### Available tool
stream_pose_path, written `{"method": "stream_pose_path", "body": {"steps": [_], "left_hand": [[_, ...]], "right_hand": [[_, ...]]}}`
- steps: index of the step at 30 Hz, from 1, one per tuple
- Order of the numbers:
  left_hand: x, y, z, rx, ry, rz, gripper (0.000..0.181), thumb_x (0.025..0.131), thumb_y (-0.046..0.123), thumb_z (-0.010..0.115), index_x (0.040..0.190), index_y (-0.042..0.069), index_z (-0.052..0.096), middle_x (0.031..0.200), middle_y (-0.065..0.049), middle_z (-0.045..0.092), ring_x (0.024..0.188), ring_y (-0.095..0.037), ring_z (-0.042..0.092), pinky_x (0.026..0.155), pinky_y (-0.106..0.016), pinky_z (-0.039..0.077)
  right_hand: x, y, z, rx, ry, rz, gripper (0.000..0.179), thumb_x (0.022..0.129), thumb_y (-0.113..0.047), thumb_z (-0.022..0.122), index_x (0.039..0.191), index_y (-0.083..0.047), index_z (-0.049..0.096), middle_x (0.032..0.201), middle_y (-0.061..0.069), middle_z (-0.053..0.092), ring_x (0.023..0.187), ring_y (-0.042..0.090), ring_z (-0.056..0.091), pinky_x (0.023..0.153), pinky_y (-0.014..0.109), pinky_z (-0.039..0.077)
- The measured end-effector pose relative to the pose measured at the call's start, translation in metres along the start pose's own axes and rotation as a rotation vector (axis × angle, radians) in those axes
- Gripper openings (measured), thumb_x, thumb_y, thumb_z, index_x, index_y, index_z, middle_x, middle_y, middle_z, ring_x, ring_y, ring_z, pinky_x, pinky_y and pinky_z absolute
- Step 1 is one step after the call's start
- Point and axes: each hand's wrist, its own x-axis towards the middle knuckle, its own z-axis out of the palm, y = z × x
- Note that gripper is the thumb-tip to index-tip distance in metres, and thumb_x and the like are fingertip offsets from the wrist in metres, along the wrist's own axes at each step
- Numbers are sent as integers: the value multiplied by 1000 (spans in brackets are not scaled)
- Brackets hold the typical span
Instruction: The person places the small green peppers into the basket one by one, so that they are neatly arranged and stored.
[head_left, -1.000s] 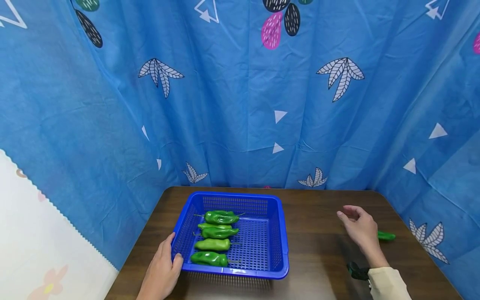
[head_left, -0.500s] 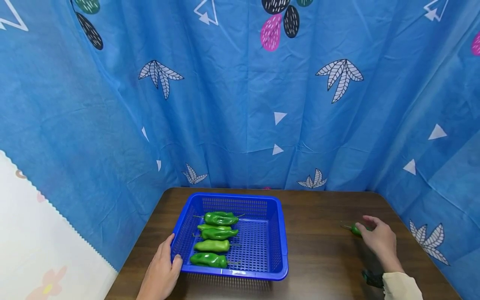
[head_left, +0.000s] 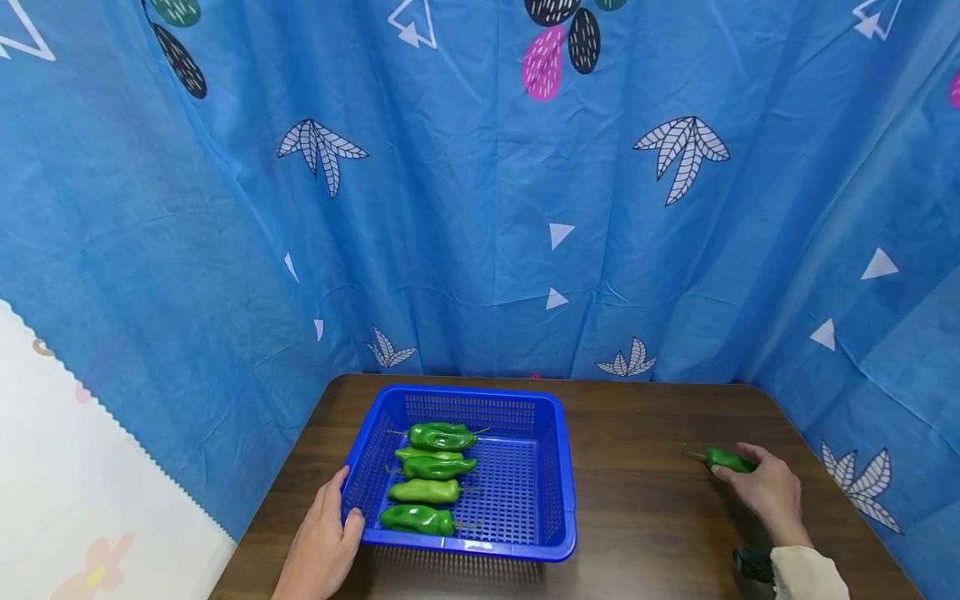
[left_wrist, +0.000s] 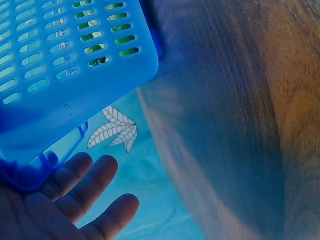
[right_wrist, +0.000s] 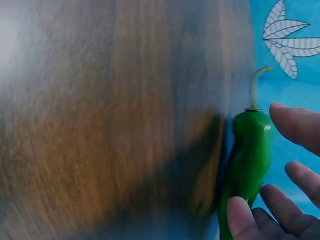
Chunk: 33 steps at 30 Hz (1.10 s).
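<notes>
A blue plastic basket (head_left: 551,552) stands on the left part of the table, with several green peppers (head_left: 423,490) lying crosswise in its left half. My left hand (head_left: 321,537) holds the basket's rim near its front left corner, the thumb over the rim. In the left wrist view, fingers (left_wrist: 102,175) of that hand reach out under the rim; the thumb is hidden. At the table's right side lies a single green pepper (head_left: 726,459), its stem pointing left. My right hand (head_left: 771,492) is around its right end, fingers spread; in the right wrist view, the forefinger (right_wrist: 297,125) stands apart from the pepper (right_wrist: 252,150).
A brown wooden table (head_left: 630,483) bears everything. Blue patterned curtain (head_left: 465,208) encloses its back and sides. White cloth (head_left: 90,467) hangs at the left. A dark band (head_left: 752,564) sits on the right wrist, below a cream sleeve (head_left: 808,575).
My right hand has moved right and towards me, coming down to the single pepper and then shifting to its right end. The left hand and the basket stay in place.
</notes>
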Motion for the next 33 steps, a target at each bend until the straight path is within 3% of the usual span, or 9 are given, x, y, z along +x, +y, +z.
{"method": "stream_pose_path", "body": {"steps": [10,17,21,33], "left_hand": [[0,-2,0,9,42,29,63,98,19,50,156,6,29,146,-22,47,128,-44,54,100,-63,45],[1,0,1,8,32,36,62,99,19,50,156,6,28,147,-23,46,129,-45,53,100,-63,45],[1,0,1,8,33,38,62,99,19,50,156,6,28,148,-22,45,130,-44,52,101,-62,45],[2,0,-2,-6,-26,2,63,101,22,46,158,8,24,151,-22,41,133,-44,50,103,-62,43]], "right_hand": [[10,0,4,-38,-16,-16,74,83,-30,78,139,8,49,133,39,49,106,54,50,79,59,46],[10,4,7,-47,-26,26,64,87,-25,74,138,6,50,127,39,49,108,55,39,82,64,41],[9,4,9,-46,-9,45,60,88,-23,73,137,4,51,128,39,48,108,55,38,77,64,42],[4,6,11,-41,58,29,56,87,-23,75,135,0,56,128,37,51,107,55,43,74,62,42]]}}
